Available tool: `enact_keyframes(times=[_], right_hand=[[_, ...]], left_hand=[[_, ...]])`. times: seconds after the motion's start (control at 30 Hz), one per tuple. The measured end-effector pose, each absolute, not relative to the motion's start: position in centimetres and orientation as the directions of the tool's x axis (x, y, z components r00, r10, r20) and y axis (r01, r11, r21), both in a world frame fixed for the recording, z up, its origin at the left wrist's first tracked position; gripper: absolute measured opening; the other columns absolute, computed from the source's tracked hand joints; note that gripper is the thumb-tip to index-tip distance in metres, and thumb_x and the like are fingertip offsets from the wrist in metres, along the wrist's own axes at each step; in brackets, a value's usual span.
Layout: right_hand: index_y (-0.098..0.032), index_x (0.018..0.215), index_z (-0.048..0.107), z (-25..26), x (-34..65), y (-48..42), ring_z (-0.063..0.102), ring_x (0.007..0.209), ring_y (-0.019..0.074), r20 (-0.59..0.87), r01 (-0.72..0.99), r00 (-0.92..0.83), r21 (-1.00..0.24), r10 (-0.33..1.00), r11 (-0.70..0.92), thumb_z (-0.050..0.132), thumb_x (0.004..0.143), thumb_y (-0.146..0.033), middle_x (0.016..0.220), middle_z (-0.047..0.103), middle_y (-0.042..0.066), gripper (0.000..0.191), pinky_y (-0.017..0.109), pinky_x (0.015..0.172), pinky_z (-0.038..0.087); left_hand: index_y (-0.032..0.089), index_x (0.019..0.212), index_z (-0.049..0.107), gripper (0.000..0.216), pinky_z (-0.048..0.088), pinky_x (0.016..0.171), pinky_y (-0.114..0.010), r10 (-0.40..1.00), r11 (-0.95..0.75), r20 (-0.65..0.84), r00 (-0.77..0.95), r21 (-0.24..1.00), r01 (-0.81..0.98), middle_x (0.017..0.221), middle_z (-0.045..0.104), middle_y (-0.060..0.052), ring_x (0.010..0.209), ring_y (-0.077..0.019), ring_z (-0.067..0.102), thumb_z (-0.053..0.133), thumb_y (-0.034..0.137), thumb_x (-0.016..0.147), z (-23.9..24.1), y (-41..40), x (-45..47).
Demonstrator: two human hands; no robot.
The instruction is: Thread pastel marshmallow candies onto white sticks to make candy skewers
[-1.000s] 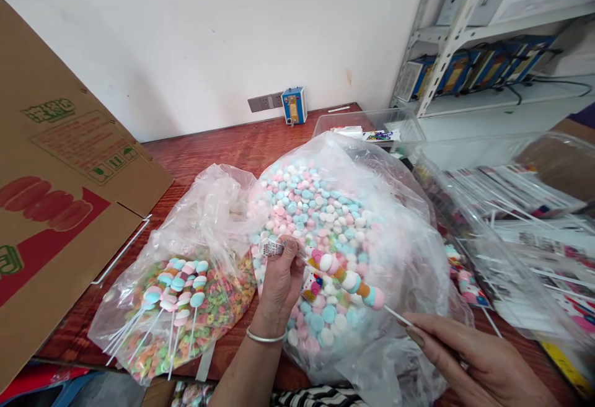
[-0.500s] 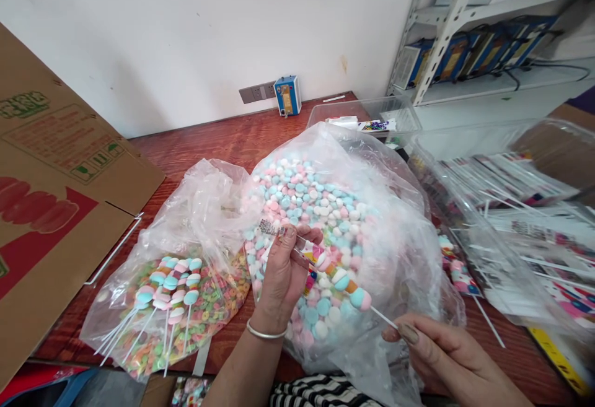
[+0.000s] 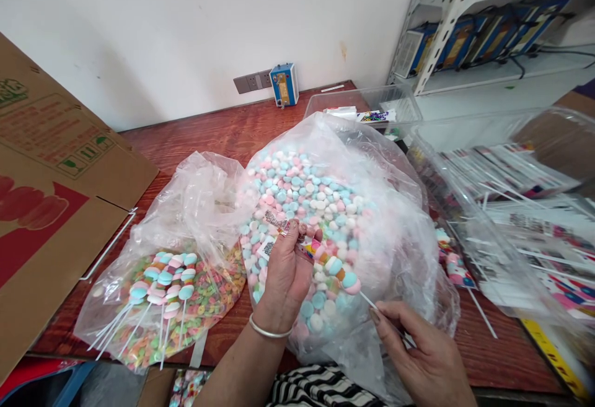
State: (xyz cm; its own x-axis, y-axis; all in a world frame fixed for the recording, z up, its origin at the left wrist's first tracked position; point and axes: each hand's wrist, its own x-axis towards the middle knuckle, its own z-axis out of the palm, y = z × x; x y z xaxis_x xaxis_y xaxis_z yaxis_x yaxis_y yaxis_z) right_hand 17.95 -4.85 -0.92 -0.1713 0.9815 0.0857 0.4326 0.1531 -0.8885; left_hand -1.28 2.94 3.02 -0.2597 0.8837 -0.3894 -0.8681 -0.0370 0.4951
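My left hand [image 3: 288, 271] is closed on a printed clear plastic wrapper [image 3: 277, 221], pinched between thumb and fingers. A skewer of pink, white and blue marshmallows with small orange pieces between them [image 3: 349, 279] points its upper end into the wrapper. Thumb and fingers of my right hand [image 3: 421, 348] grip its white stick. Below both hands lies a large clear bag of loose marshmallows [image 3: 307, 178]. To the left, several finished marshmallow skewers [image 3: 167, 278] rest on a clear bag of colourful ring-shaped candy [image 3: 218, 286].
A cardboard box [image 3: 69, 165] stands at the left. Clear bins hold printed wrappers [image 3: 506, 175] and white sticks at the right. One wrapped skewer [image 3: 456, 269] lies beside them. A blue device [image 3: 284, 85] sits against the wall, and a metal shelf [image 3: 446, 29] rises behind.
My right hand has moved left and up toward my left hand, pushing the marshmallow skewer further toward the wrapper. My left hand keeps its hold. The view has shifted slightly.
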Motion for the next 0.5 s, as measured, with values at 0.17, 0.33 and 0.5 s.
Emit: enact_keyframes(times=[0.17, 0.33, 0.5], right_hand=[[-0.02, 0.079, 0.066, -0.8, 17.4, -4.4, 0.057, 0.058, 0.0139, 0.048, 0.406, -0.239, -0.902, 0.97, 0.145, 0.053, 0.093, -0.038, 0.064, 0.062, 0.0, 0.027, 0.022, 0.054, 0.042], [-0.018, 0.077, 0.062, -1.3, 16.0, -4.1, 0.035, 0.042, 0.0097, -0.331, 0.085, -0.311, -0.943, 0.891, -0.32, 0.046, 0.09, -0.061, 0.049, 0.037, -0.007, 0.048, 0.021, 0.041, 0.029], [-0.019, 0.074, 0.059, -1.1, 15.1, -3.7, 0.046, 0.05, 0.0118, -0.106, 0.176, -0.228, -0.982, 0.968, -0.066, 0.051, 0.092, -0.046, 0.055, 0.049, -0.004, 0.034, 0.022, 0.048, 0.037]], left_hand=[[0.016, 0.08, 0.061, 0.011, 0.053, 0.081, -0.028, 0.907, -0.025, -0.358, -0.221, 0.478, -0.878, 0.069, 0.05, 0.004, 0.065, -0.0074, 0.054, 0.068, 0.023, 0.085, 2.7, 3.0, -0.8], [0.017, 0.086, 0.061, 0.011, 0.052, 0.078, -0.025, 0.926, 0.008, -0.337, -0.169, 0.465, -0.885, 0.069, 0.046, 0.005, 0.062, -0.0061, 0.051, 0.067, 0.026, 0.086, 2.3, 3.1, -0.7], [0.016, 0.089, 0.061, 0.011, 0.054, 0.078, -0.027, 0.899, 0.006, -0.381, -0.217, 0.506, -0.863, 0.07, 0.05, 0.004, 0.063, -0.0071, 0.053, 0.066, 0.025, 0.086, 2.2, 3.1, -0.5]])
